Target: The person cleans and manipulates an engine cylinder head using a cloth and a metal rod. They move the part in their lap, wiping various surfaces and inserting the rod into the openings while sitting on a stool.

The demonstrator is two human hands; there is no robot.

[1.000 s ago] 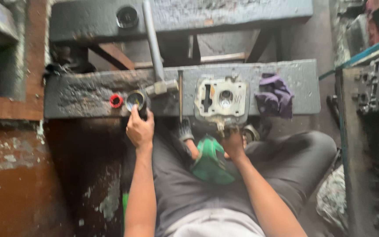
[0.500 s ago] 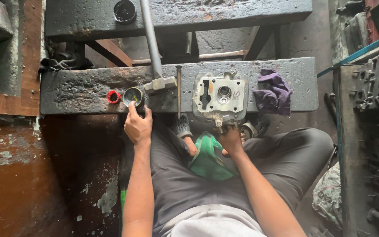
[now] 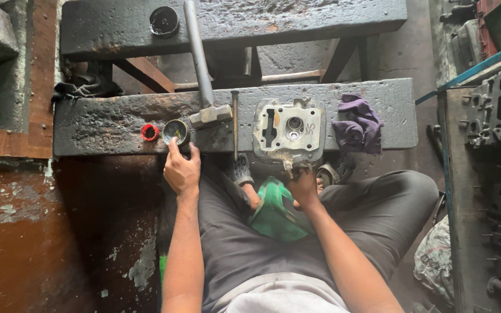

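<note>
Fingers of the left hand (image 3: 182,171) are reaching onto a small round tin (image 3: 175,131) sitting at the near edge of the dark, greasy desk (image 3: 111,124); the fingertips are touching its rim, loosely curled rather than clenched around it. Just beside the tin a red cap (image 3: 149,133) is lying, and on the other side a hammer (image 3: 206,87) is resting with its head near the tin and its handle running away across the gap. The right hand (image 3: 305,186) is gripping the lower edge of a grey metal engine part (image 3: 288,130), which is lying flat on the desk between a thin upright rod (image 3: 235,124) and a crumpled purple rag (image 3: 358,123). A green cloth (image 3: 276,210) is lying in the person's lap.

The tin is standing so near the edge that a careless pull could, I judge, be tipping it off onto the floor. The engine part is overhanging slightly too; a slippery, oily grip might be letting it slide toward the knees.
</note>
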